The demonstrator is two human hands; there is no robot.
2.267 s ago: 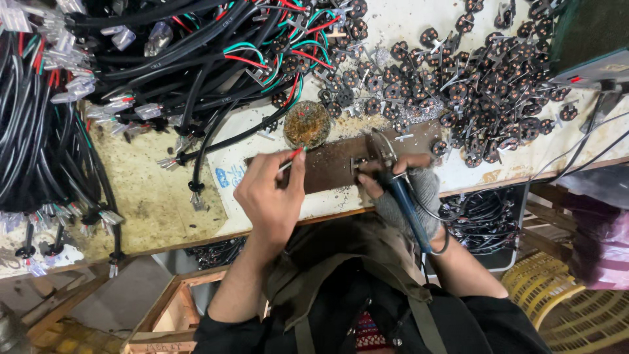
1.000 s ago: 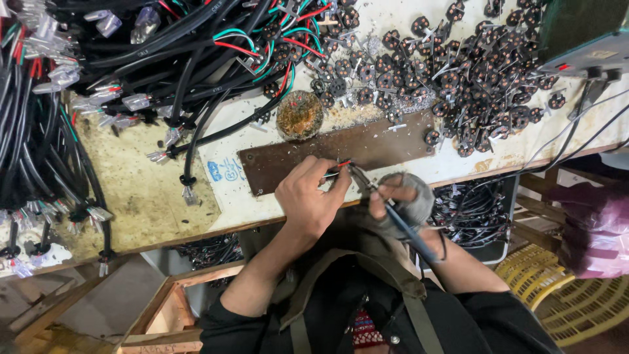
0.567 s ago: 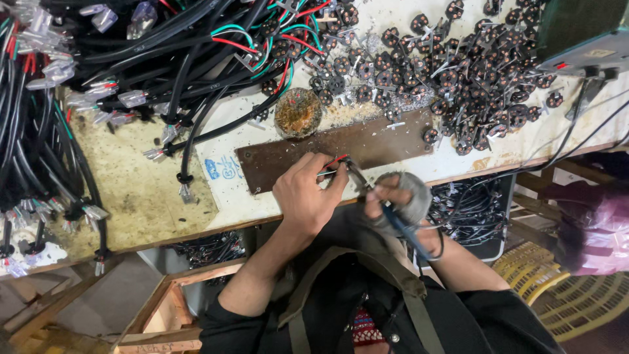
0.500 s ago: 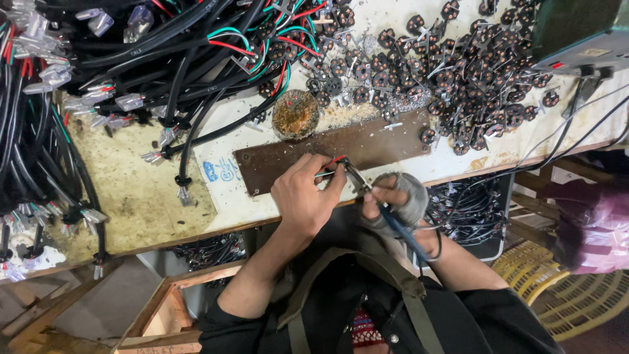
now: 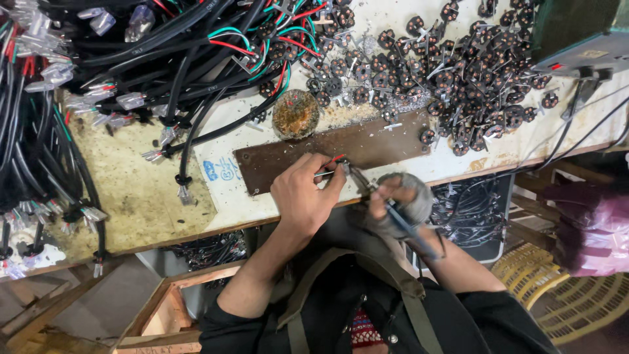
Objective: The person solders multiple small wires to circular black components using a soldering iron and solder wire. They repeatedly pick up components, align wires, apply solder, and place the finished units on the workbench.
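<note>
Left hand (image 5: 303, 196) pinches wire (image 5: 327, 167); right hand (image 5: 396, 203) holds soldering iron (image 5: 386, 203).

Dark clothing, olive straps

Black sleeves pushed up the forearms; left hand (image 5: 303, 196) bare, right hand (image 5: 396, 206) in grey fingerless glove.

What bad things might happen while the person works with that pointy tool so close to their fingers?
The soldering iron in the gloved right hand has its tip right beside the bare left hand pinching a thin wire end, so a slip might burn those fingers. The black cables are piled close by, so the tip might also scorch one of them.
</note>
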